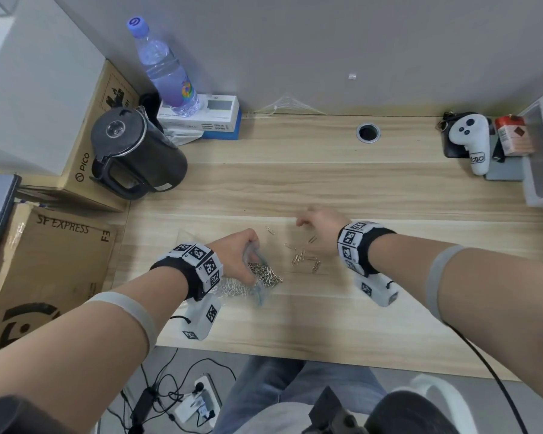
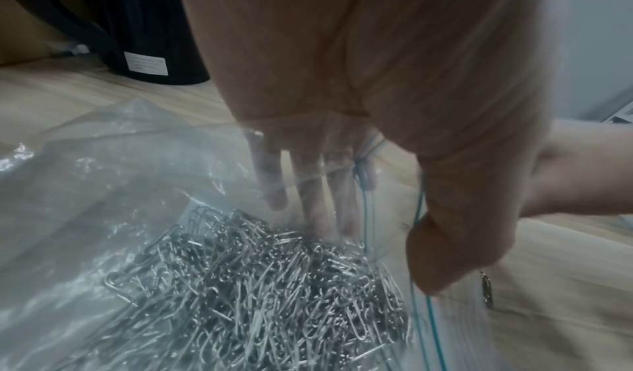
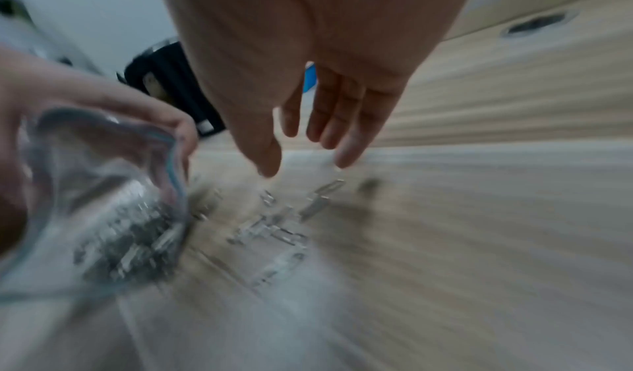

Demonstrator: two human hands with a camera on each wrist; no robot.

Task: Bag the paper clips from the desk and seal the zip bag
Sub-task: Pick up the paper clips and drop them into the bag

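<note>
Many silvery paper clips (image 2: 260, 304) fill the clear, blue-zippered zip bag (image 2: 113, 176).

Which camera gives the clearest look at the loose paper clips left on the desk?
The head view: the loose paper clips lie sharp between both hands. The right wrist view shows them blurred; the left wrist view shows mostly bagged ones.

Even soft indoor light, faint shadows, head view edges bowed, right wrist view motion-blurred

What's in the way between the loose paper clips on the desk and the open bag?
Nothing visible. The loose paper clips lie on bare desk beside the zip bag, whose mouth the left hand holds open.
</note>
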